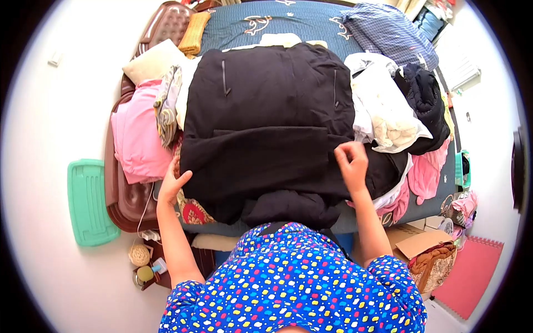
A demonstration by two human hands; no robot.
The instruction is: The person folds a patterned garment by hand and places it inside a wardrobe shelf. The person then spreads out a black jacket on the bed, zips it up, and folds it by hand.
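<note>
A large black garment (266,94) with two zipped pockets lies spread on the bed, its near part folded over into a wide band. My left hand (174,182) is at the garment's left edge, fingers apart, thumb up, its fingertips beside the cloth. Over the right end of the folded band is my right hand (352,161), with its fingers curled together; whether cloth is pinched in them is hidden. A bunched dark garment (291,208) lies between the black garment and my body.
Pink folded cloth (141,133) and a cream cushion (152,62) lie left. White clothes (383,100) and a black bundled garment (425,105) are at the right. Behind is the blue bedspread (300,22). An open cardboard box (425,244) stands at lower right.
</note>
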